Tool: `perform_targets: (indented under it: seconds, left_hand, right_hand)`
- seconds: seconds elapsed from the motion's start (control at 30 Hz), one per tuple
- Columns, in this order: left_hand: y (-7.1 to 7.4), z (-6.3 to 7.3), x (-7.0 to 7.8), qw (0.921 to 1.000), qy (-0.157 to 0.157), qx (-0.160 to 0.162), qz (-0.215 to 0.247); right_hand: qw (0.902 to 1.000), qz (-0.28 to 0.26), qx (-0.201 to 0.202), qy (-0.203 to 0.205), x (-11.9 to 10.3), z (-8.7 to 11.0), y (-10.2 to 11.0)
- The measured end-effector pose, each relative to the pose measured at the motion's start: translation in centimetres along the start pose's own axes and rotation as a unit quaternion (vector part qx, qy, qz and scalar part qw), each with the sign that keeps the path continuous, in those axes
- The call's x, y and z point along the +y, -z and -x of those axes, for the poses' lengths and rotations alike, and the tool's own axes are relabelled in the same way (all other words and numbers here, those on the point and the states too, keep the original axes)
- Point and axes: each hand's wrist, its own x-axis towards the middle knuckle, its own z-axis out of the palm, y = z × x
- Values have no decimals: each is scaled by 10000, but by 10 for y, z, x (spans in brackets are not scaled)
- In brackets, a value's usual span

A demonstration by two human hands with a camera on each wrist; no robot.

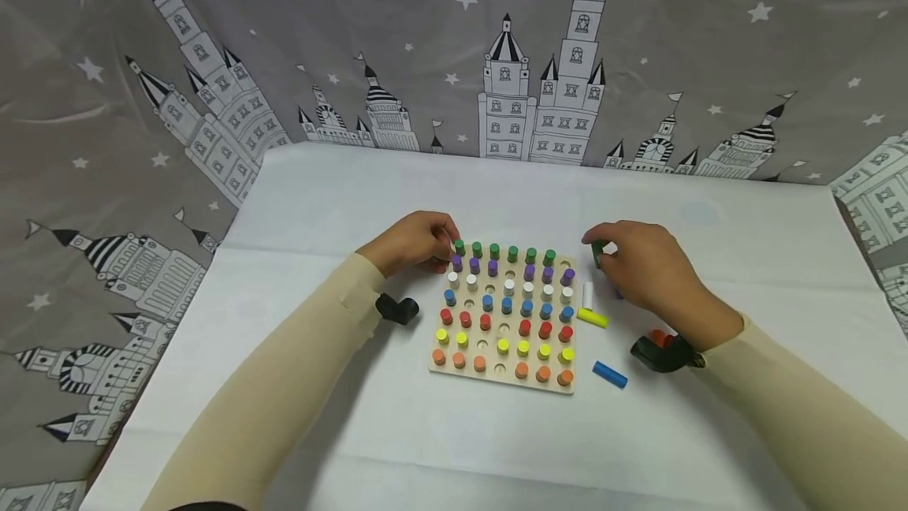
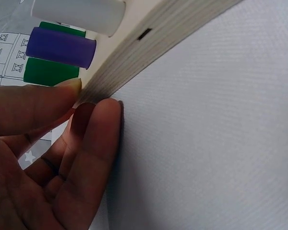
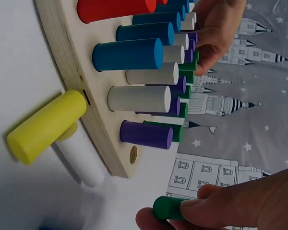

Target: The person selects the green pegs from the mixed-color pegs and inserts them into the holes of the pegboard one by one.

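Note:
A wooden pegboard (image 1: pixel 489 379) lies on the white cloth, bearing rows of green, purple, white, blue, red, yellow and orange pegs. Several holes hold no peg, including the far right corner hole (image 3: pixel 133 154). At the far left corner, my left hand (image 1: pixel 418 241) pinches the board's edge between thumb and fingers, beside the green and purple (image 2: pixel 61 47) pegs. Off the board's far right corner, my right hand (image 1: pixel 645 262) holds a green peg (image 3: pixel 167 208) between thumb and fingers, apart from the board.
Along the board's right side lie a loose white peg (image 1: pixel 587 296), a yellow peg (image 1: pixel 592 318) and a blue peg (image 1: pixel 610 374). Orange-red pegs (image 1: pixel 658 337) are partly hidden by the right wrist strap. A grey castle-print curtain (image 1: pixel 440 46) stands behind the table.

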Motion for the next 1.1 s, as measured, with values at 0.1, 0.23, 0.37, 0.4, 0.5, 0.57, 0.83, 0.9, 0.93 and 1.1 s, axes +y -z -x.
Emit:
perform_targets:
  seconds: [0.1, 0.23, 0.37, 0.4, 0.5, 0.57, 0.83, 0.9, 0.93, 1.1]
  left_hand:
    - [3, 2, -1, 9999, 33, -17, 112]
    - [2, 2, -1, 9998, 2, -62, 171]
    - [2, 3, -1, 9999, 24, -45, 131]
    - [2, 3, -1, 9999, 31, -39, 128]
    - [3, 3, -1, 9999, 39, -29, 113]
    - [2, 2, -1, 9999, 37, -19, 114]
    - [2, 3, -1, 9999, 11, -18, 122]
    - [2, 4, -1, 9999, 15, -25, 111]
    - [2, 5, 0, 9999, 15, -26, 107]
    - [4, 4, -1, 9999, -38, -4, 117]
  right_hand:
    - [10000, -29, -20, 6, -6, -4, -3]
    - [10000, -71, -12, 35, -10, -8, -7]
    - [9999, -91, -54, 74, -14, -11, -12]
    - [9999, -80, -63, 83, -15, -12, -12]
    - [9998, -93, -94, 116, -16, -15, -15]
    - [9998, -124, -108, 141, -16, -17, -18]
    - [9996, -121, 70, 228, -12, -24, -29]
    - [9995, -72, 142, 256, -10, -25, -31]
    - [9995, -23, 160, 275, -10, -25, -32]
    - [9996, 78, 19, 253, -9, -27, -31]
